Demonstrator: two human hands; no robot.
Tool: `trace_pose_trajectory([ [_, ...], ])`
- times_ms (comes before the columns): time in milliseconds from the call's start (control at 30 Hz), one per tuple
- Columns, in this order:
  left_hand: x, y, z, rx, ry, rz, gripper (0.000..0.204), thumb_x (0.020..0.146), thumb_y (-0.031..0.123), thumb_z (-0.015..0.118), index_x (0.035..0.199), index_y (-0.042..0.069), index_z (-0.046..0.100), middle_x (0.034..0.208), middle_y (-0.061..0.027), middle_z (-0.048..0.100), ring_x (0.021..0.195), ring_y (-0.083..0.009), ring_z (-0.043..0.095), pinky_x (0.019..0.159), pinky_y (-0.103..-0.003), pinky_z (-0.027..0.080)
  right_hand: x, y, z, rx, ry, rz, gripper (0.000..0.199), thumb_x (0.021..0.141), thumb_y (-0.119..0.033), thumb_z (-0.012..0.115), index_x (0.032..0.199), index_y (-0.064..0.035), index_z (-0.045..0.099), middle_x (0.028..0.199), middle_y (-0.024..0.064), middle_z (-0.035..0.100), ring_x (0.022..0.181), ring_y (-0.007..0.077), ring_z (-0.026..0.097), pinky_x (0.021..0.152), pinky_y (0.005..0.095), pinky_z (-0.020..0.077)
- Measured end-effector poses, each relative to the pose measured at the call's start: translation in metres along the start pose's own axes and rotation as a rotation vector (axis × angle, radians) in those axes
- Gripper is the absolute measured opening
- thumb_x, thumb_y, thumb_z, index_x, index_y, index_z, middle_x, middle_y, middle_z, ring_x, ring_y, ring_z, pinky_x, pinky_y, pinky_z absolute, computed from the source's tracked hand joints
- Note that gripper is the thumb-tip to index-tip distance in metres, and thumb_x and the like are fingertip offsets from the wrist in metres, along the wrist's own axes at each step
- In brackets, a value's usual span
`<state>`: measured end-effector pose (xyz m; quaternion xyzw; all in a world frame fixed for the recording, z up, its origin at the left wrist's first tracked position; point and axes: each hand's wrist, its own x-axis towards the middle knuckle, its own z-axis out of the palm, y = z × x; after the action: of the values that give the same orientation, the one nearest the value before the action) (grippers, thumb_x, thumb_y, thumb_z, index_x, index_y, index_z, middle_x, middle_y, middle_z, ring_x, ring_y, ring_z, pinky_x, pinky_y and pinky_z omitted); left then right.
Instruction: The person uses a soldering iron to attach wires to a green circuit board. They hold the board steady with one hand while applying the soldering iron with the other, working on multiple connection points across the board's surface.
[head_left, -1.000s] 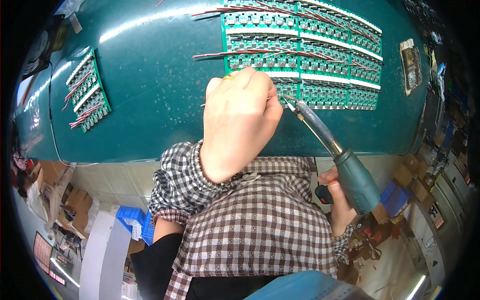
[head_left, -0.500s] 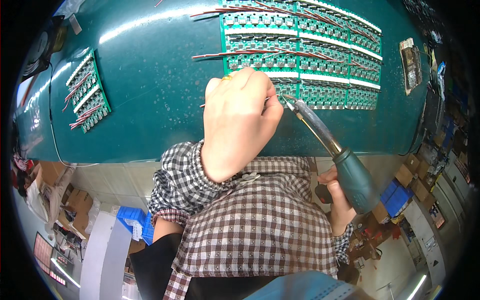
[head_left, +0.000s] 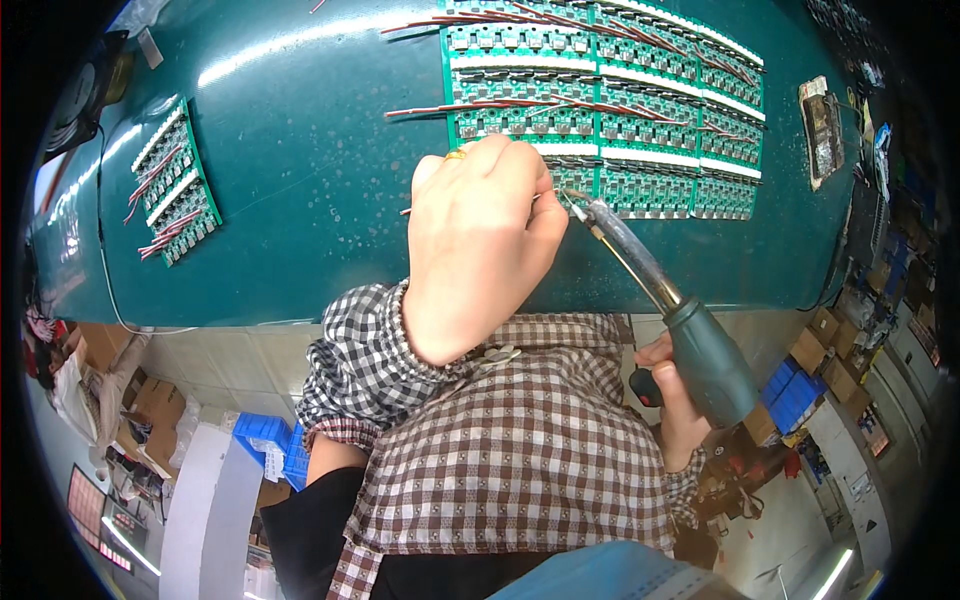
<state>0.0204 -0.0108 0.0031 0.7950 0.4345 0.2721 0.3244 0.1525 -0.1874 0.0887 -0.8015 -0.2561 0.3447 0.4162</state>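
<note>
Right grip (head_left: 683, 412) holds soldering iron (head_left: 692, 332) almost unmoved

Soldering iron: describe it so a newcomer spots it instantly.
On the glossy dark-green tabletop, find the large block of green circuit boards right of centre. From its near edge, a metal-barrelled soldering iron slants down into the person's right hand. Unlike the thin red wires lying across the boards, it has a thick, dark-green handle.
</note>
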Motion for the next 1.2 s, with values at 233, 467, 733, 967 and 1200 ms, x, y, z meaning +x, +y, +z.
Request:
trace_pose_trajectory([
  [233,0.001,0.001,0.0,-0.032,-0.01,-0.016,0.015,0.066,0.004,0.067,0.072,0.009,0.054,0.069,-0.0055,0.054,0.066,-0.0253,0.054,0.063,-0.037,0.036,-0.001,0.002,-0.001,-0.004,-0.011,-0.008,0.024,0.081,-0.016,0.069,0.09,0.0051,0.062,0.083,0.0132,0.06,0.074,0.0229,0.062,0.068,0.0361,0.055],
  [467,0.0,-0.001,0.0,0.005,-0.004,0.002,0.017,0.067,0.002,0.069,0.074,0.01,0.056,0.067,0.0007,0.052,0.058,-0.0157,0.05,0.061,-0.032,0.036,-0.003,0.017,-0.014,-0.052,-0.116,-0.044,0.054,0.077,-0.003,0.075,0.121,0.0053,0.046,0.089,0.0116,0.067,0.083,0.0189,0.066,0.078,0.0319,0.0519],
  [733,0.001,0.001,-0.002,0.002,-0.015,-0.016,0.017,0.067,0.002,0.069,0.073,0.01,0.055,0.066,0.0006,0.051,0.058,-0.0158,0.05,0.06,-0.032,0.035,-0.002,0.017,-0.014,-0.065,-0.124,-0.052,0.05,0.077,-0.004,0.075,0.119,0.005,0.049,0.088,0.0108,0.067,0.082,0.018,0.066,0.077,0.0309,0.0513],
  [967,0.001,0.001,-0.001,-0.001,-0.024,-0.012,0.016,0.067,0.002,0.069,0.074,0.01,0.056,0.066,0.0004,0.051,0.058,-0.0159,0.05,0.061,-0.032,0.035,-0.002,0.015,-0.013,-0.085,-0.124,-0.046,0.048,0.077,-0.004,0.075,0.117,0.0047,0.05,0.088,0.0106,0.067,0.082,0.0175,0.065,0.077,0.0307,0.0512],
  [1200,0.001,0.001,-0.002,-0.02,-0.025,-0.02,0.014,0.067,0.004,0.068,0.073,0.009,0.055,0.068,-0.0038,0.054,0.063,-0.0226,0.053,0.063,-0.035,0.036,-0.004,0.014,-0.011,-0.042,-0.09,-0.02,0.05,0.076,-0.003,0.076,0.118,0.0047,0.049,0.089,0.0107,0.067,0.082,0.0179,0.065,0.078,0.0313,0.0515],
])
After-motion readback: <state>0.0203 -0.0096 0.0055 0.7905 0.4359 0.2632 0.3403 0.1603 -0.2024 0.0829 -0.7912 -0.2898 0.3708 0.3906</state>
